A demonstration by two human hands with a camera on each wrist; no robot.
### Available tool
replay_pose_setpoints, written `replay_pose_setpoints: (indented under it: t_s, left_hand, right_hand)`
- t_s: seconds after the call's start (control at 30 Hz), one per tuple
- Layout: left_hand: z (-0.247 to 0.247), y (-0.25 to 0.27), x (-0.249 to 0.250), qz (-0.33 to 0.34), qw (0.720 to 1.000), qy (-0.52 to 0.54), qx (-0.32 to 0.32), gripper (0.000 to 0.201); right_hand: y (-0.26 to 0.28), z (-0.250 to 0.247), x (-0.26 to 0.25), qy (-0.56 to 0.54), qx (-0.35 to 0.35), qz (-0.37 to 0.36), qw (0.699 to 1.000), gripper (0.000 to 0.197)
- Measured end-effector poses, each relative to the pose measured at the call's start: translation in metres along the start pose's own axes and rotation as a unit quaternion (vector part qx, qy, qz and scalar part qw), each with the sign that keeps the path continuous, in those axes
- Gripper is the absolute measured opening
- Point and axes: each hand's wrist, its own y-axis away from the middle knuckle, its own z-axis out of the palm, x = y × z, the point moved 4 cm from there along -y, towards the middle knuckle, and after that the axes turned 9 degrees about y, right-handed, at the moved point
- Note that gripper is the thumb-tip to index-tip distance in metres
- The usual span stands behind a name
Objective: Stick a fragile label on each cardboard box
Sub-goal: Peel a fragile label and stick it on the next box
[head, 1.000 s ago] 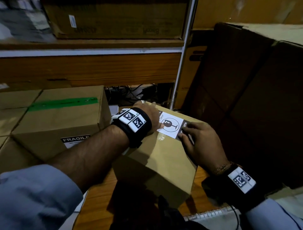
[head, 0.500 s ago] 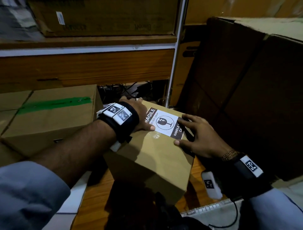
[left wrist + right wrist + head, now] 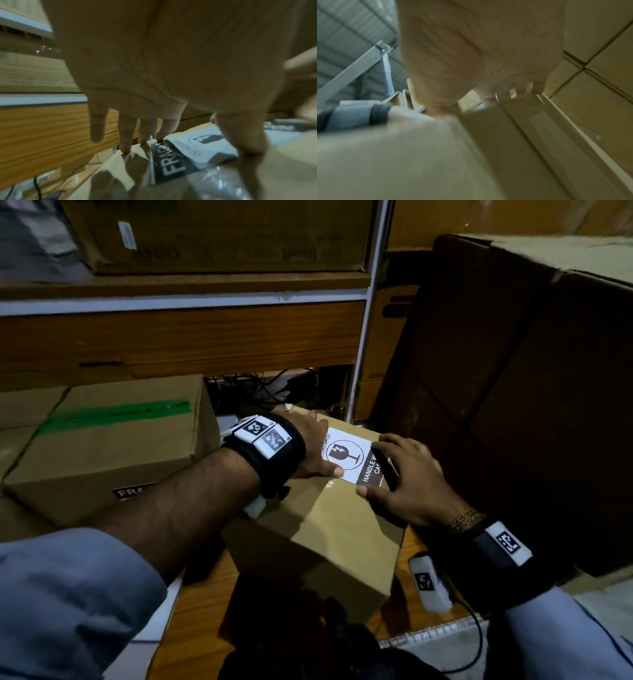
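A dim storeroom: wooden shelving [image 3: 178, 337] runs across the back at 12 o'clock, and a big dark carton [image 3: 513, 405] fills the 3 o'clock side. In the head view a small cardboard box [image 3: 329, 529] sits at centre with the fragile label [image 3: 349, 455] on its top, toward 12 o'clock; the left hand [image 3: 313, 446] lies flat on the label's 9 o'clock edge, the right hand [image 3: 407, 477] spreads straight fingers over its 3 o'clock edge. At 9 o'clock a labelled box [image 3: 102, 446] shows a FRAGILE sticker. From the left wrist, the fingers [image 3: 126, 135] hang straight and apart, the thumb pressing the label [image 3: 202, 147] beside glossy tape. The right wrist view is blurred; finger pose there cannot be told. The label looks thin and limp, likely to crease, so press from the middle outward; the box seems stiff and light, best steadied at its edges.
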Motion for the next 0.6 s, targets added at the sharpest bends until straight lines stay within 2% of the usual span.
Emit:
replay_pose_setpoints:
  t_s: [0.1, 0.27, 0.37, 0.5, 0.6]
  left_hand:
    - [-0.004, 0.003, 0.004, -0.007, 0.998, 0.055, -0.02, 0.11]
    - [-0.002, 0.002, 0.003, -0.038, 0.995, 0.091, -0.021, 0.111]
    - [-0.004, 0.006, 0.01, -0.041, 0.996, 0.071, -0.023, 0.113]
    - [-0.015, 0.018, 0.015, -0.01, 0.997, 0.071, -0.037, 0.114]
    - [-0.026, 0.032, 0.01, -0.004, 0.993, 0.108, -0.054, 0.113]
  right_hand:
    - [0.002, 0.004, 0.001, -0.035, -0.003, -0.009, 0.999, 0.106]
    - [0.004, 0.019, 0.003, -0.125, 0.115, -0.01, 0.985, 0.08]
    - [0.004, 0.023, 0.001, -0.107, 0.132, -0.012, 0.985, 0.076]
    - [0.003, 0.021, 0.007, -0.091, 0.075, -0.022, 0.993, 0.096]
    - [0.003, 0.019, 0.011, -0.089, 0.037, -0.037, 0.995, 0.111]
